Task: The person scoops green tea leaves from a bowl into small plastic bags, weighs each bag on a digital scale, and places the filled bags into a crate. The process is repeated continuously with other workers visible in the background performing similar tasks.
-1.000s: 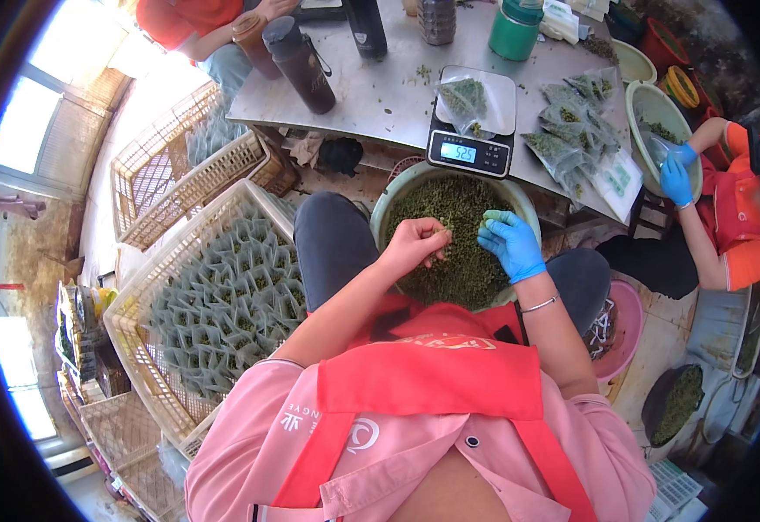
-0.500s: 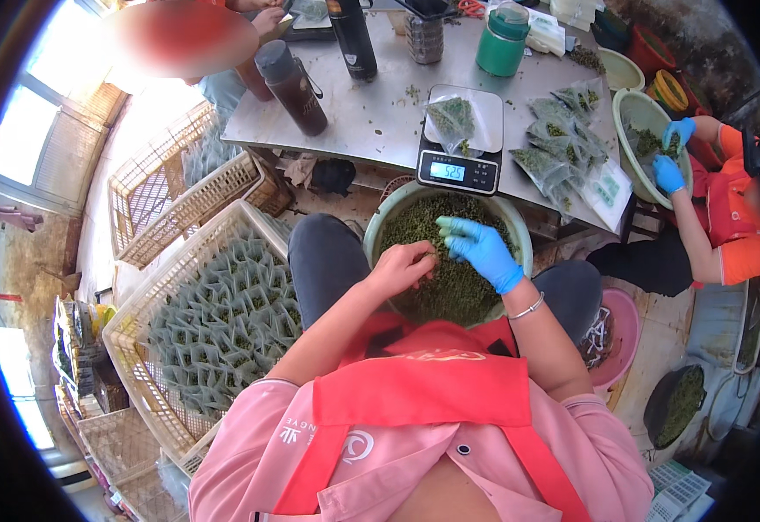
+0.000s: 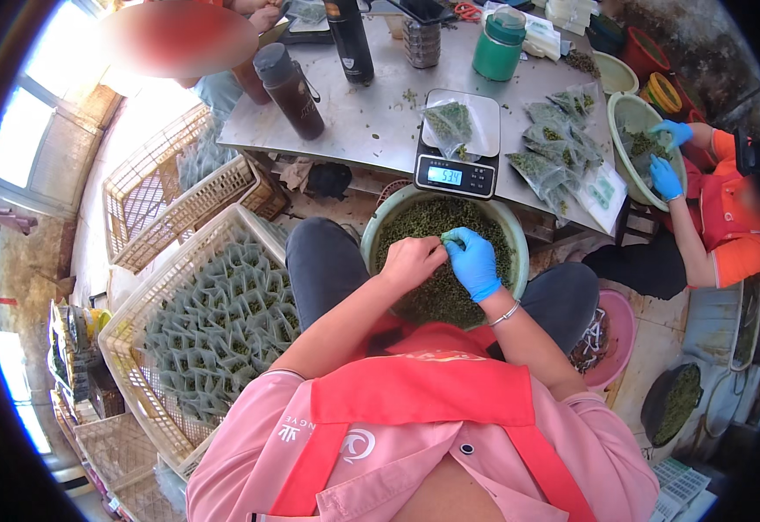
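Note:
Over a pale green basin (image 3: 521, 244) of small dried green plant pieces (image 3: 436, 300), my two hands meet at the fingertips. My left hand (image 3: 411, 264) is bare, its fingers curled together in a pinch. A blue glove covers my right hand (image 3: 475, 266), whose thumb and fingers also pinch beside the left fingertips. Anything held between them is too small to make out. Just beyond the basin, at the table edge, a digital scale (image 3: 482, 130) with a lit display carries a clear plastic bag (image 3: 449, 124) partly filled with the green pieces.
Filled bags (image 3: 554, 143) lie right of the scale on the metal table (image 3: 371, 130). Bottles (image 3: 288, 91) and a green jar (image 3: 498, 43) stand farther back. A crate (image 3: 149, 409) of upright bags is at left, a pink tub (image 3: 619, 339) at right. A co-worker's gloved hands (image 3: 669, 157) work in another basin.
My right hand has moved down and left, and its raised fingers have closed against my left fingertips. The scale's reading has changed. The co-worker's hands have shifted slightly.

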Motion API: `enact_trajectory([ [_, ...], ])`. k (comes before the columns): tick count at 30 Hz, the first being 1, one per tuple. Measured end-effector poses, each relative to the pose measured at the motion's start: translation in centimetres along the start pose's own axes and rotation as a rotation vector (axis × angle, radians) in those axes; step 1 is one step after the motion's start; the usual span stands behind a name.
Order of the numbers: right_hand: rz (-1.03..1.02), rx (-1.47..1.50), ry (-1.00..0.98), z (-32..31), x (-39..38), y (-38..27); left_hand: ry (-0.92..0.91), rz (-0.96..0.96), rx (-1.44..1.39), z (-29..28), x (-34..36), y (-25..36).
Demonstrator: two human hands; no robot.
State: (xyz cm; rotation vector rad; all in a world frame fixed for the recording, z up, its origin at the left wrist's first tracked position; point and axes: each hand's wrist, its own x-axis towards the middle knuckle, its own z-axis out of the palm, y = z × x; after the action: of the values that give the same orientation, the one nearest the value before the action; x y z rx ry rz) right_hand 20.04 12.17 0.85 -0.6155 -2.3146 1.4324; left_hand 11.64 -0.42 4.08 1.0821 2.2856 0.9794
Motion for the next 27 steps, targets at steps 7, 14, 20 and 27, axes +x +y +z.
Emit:
enact_trajectory([
  [7,0.115,0.059,-0.055,0.7,-0.2,1.2,0.086,0.048,0.129,0.8,-0.4,-1.2],
  [14,-0.183,-0.085,0.026,-3.2,3.2,0.3,-0.077,0.221,0.344,0.5,-2.3,-2.7],
  [20,-0.477,-0.224,0.2,-2.5,8.0,-1.5,0.217,0.215,0.222,-2.6,-0.1,-2.6],
  [27,-0.359,-0.72,0.061,-2.3,14.3,-4.1,0.41,0.122,0.179,-6.5,3.7,-4.6],
])
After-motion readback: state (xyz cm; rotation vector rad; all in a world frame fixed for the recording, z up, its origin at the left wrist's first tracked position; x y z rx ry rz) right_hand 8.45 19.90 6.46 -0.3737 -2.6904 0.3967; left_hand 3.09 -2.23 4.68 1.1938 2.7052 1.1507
